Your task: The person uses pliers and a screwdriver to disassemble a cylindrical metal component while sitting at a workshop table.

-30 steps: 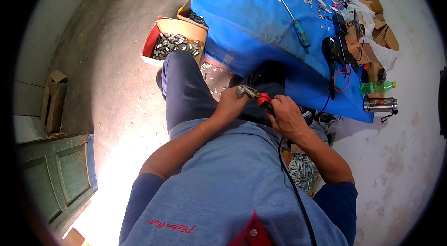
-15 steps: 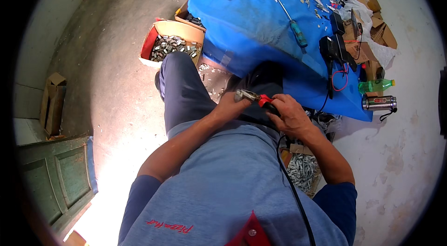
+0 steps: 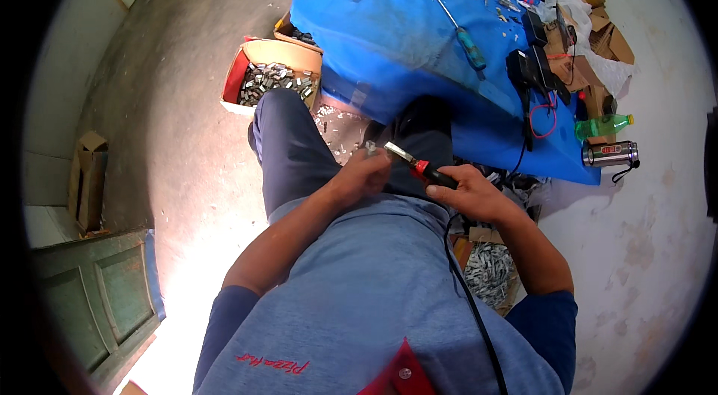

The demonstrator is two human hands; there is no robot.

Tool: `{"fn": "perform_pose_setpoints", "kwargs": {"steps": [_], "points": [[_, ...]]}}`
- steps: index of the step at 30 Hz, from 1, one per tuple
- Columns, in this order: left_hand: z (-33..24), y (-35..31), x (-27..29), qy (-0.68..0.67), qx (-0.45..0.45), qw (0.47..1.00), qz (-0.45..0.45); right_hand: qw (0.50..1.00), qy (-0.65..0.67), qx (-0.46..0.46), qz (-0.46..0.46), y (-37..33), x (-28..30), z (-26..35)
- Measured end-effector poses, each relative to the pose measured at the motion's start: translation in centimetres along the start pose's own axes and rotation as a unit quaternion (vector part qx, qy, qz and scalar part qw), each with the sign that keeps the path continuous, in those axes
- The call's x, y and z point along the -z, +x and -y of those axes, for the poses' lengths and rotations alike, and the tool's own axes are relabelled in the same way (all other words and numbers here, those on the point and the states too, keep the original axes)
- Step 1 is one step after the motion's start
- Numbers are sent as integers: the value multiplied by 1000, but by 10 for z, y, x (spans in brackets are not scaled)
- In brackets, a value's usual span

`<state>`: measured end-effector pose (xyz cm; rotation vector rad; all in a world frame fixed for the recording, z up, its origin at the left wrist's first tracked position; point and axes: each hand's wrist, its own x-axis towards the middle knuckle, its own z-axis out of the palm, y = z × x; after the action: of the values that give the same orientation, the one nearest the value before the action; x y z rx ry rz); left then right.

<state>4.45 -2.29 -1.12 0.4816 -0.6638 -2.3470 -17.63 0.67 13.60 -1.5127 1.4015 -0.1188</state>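
Over our lap, our left hand [image 3: 359, 178] pinches a small metal piece [image 3: 369, 147] while our right hand [image 3: 467, 189] grips a corded soldering iron [image 3: 415, 163], tip touching it. Many pieces wait in the box [image 3: 273, 77]; work looks mid-way.

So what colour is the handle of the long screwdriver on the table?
The screwdriver has a teal-blue handle, lying on the blue table cover; the head view shows it.
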Motion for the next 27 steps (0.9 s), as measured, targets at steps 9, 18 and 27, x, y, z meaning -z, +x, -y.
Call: {"fn": "perform_pose_setpoints", "kwargs": {"steps": [9, 18, 27], "points": [[-1, -3, -7, 33, 38, 999, -15, 974, -218, 25, -46, 0, 10, 30], [3, -3, 1, 37, 32, 999, 23, 954, -287, 84, -24, 1, 9, 35], [1, -4, -4, 30, 27, 999, 14, 929, -348, 101, -77, 2, -2, 29]]}}
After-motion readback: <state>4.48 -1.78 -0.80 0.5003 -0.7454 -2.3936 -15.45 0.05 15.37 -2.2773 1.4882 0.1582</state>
